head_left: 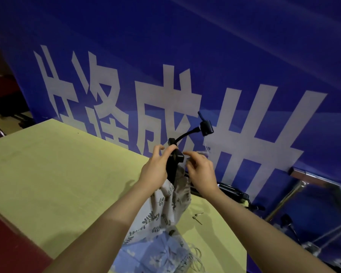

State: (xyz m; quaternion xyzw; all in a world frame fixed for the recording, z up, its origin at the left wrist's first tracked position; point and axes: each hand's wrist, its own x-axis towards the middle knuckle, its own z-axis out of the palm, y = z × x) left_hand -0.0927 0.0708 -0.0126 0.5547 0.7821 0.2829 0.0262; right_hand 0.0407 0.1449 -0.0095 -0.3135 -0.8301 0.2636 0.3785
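Blue banner [244,46] backs the yellow table [57,174]. Your left hand [156,168] grips the black clamp [174,160], and your right hand [201,172] seems to pinch the cloth [165,209] beside it. Fastening looks unfinished.

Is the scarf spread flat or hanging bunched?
Hanging bunched. The scarf is gathered at its top by the clamp that the left hand grips, and it drapes down onto the table, lower end crumpled.

Setting: event or exhibition hall, backstage corner.
Evidence: large blue banner [185,46] printed with white characters, hung as a backdrop. Yellow table [57,164] stands directly before the banner, with red carpet [12,243] below its left end. Chrome tube frame [295,194] sits under its right end, and black stands [8,107] beyond its left edge.
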